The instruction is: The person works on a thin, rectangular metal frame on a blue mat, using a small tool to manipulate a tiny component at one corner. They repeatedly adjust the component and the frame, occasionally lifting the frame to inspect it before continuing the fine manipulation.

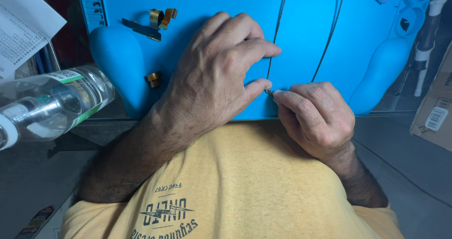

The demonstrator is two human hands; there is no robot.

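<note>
My left hand (214, 74) and my right hand (315, 116) meet at the near edge of a blue silicone work mat (306, 36). Between their fingertips they pinch the small metal end (269, 92) of a thin dark cable (275, 36), which runs away up the mat. A second thin dark cable (329, 36) runs alongside it, ending near my right hand. My left thumb and forefinger are closed on the tip; my right thumb and forefinger press against it from the right.
Small flex parts with gold connectors (157, 20) and a gold piece (153, 79) lie on the mat's left. A clear plastic bottle (47, 105) lies at the left, a paper slip (23, 32) above it. A white tool (426, 41) and cardboard (435, 107) are at the right.
</note>
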